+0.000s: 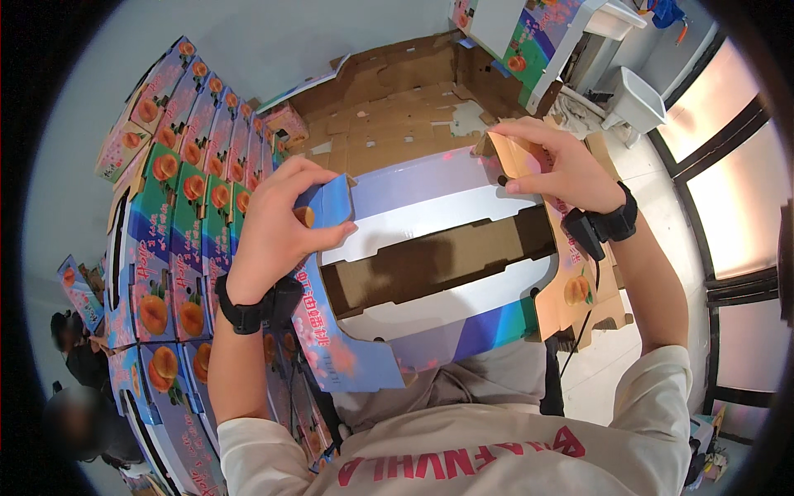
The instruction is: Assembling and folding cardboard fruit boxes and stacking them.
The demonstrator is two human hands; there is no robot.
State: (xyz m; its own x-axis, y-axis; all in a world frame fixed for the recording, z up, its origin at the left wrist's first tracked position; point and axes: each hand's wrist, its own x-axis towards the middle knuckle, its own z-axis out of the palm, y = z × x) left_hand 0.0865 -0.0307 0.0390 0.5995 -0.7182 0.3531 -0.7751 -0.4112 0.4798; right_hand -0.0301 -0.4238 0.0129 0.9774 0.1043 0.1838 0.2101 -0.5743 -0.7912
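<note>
A printed cardboard fruit box [405, 212] is held up in front of me, tilted, with white, lilac and blue panels and peach pictures on its sides. Through its long cut-out, brown cardboard shows. My left hand [277, 219] grips the far left corner, fingers behind and thumb in front of a blue flap [335, 202]. At the far right corner, my right hand [566, 165] pinches an orange-tan flap [516, 155] between thumb and fingers. The near corners, with another tan flap [546, 314] at the right, are untouched.
Stacked peach-printed boxes [178, 248] rise close on my left. Ahead lies a large cardboard surface [372, 124] with raised brown walls. A white basin [633, 103] stands at the far right, before bright window panels [728, 157]. Other people [87, 422] are at the far left.
</note>
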